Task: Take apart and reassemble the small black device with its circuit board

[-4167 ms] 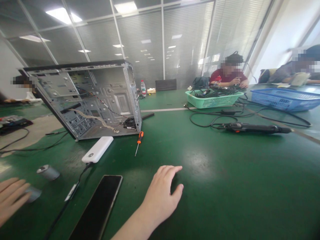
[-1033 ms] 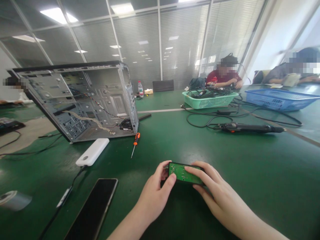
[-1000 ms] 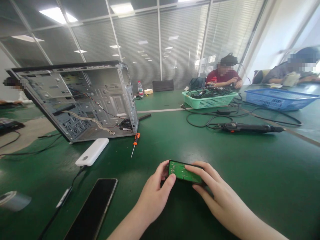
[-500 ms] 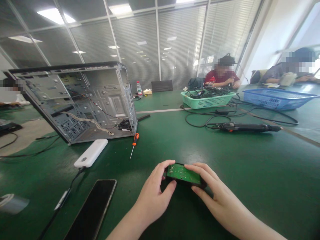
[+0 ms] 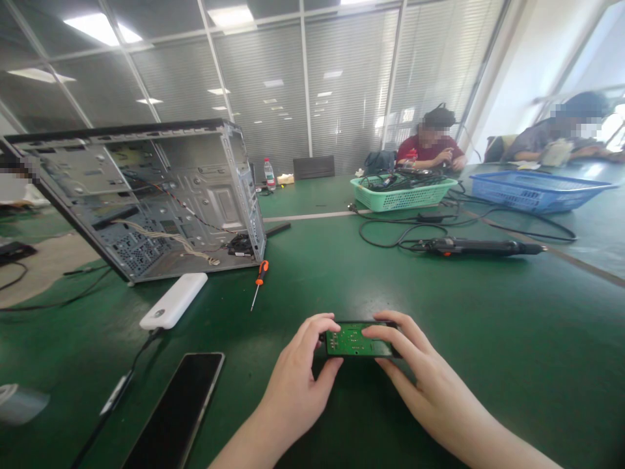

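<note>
Green matting covers the table (image 5: 488, 326); at its near side, a small circuit board (image 5: 352, 341) sits pinched at both ends between left hand (image 5: 295, 387) and right hand (image 5: 420, 381). It looks light, stiff, fragile: best gripped by edges. A screwdriver (image 5: 258, 281) lies farther left.

Both hands low & centre. L hand (image 5: 297, 384) sits knuckles up, fingers (image 5: 326, 322) curled fwd, thumb tucked under in a pinch. R hand (image 5: 415, 378) mirrors it w/ index stretched toward the L one. Fingertips close, not touching afaict. L forearm (image 5: 247, 444) & R forearm (image 5: 493, 449) come in from the bottom edge.
</note>
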`<move>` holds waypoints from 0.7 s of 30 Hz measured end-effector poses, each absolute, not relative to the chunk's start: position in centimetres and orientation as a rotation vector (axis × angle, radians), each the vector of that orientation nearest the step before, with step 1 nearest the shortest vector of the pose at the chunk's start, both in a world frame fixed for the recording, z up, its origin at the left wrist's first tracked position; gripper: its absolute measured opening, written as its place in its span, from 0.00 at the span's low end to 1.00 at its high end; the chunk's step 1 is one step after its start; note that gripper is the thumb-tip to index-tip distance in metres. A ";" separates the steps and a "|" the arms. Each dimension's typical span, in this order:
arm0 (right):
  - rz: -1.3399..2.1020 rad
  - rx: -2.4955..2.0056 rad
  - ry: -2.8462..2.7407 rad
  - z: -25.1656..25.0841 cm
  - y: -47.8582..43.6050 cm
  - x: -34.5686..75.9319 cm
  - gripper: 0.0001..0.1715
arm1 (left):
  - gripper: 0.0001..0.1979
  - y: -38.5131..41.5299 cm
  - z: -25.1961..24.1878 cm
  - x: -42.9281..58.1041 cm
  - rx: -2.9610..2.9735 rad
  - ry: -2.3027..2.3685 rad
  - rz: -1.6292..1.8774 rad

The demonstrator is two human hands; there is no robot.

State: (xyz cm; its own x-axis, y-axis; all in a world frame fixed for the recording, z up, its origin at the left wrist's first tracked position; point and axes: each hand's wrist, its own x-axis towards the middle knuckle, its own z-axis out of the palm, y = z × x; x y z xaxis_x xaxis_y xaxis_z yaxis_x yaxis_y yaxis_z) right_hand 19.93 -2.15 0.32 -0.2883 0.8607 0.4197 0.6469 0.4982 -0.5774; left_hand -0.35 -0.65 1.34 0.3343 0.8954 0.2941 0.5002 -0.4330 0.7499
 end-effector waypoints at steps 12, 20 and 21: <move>1.240 -1.288 -1.544 1.4 -2.1 19.6 0.26 | 0.21 -1.0 2.4 -0.5 1.992 1.349 0.773; 2.086 -1.015 -0.648 2.1 -2.3 19.1 0.31 | 0.25 -0.5 2.1 -0.3 1.737 1.435 0.681; 2.168 -0.952 -0.592 2.0 -2.2 19.1 0.31 | 0.27 -0.4 2.0 -0.3 1.700 1.477 0.684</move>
State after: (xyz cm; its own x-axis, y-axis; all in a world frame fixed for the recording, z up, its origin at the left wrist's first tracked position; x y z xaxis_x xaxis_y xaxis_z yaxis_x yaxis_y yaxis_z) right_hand 19.11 -2.19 2.05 -0.4959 0.7396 -0.4550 -0.4060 -0.6607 -0.6314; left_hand -0.30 -0.37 2.04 0.1844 0.9790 -0.0874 0.5669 -0.0333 0.8231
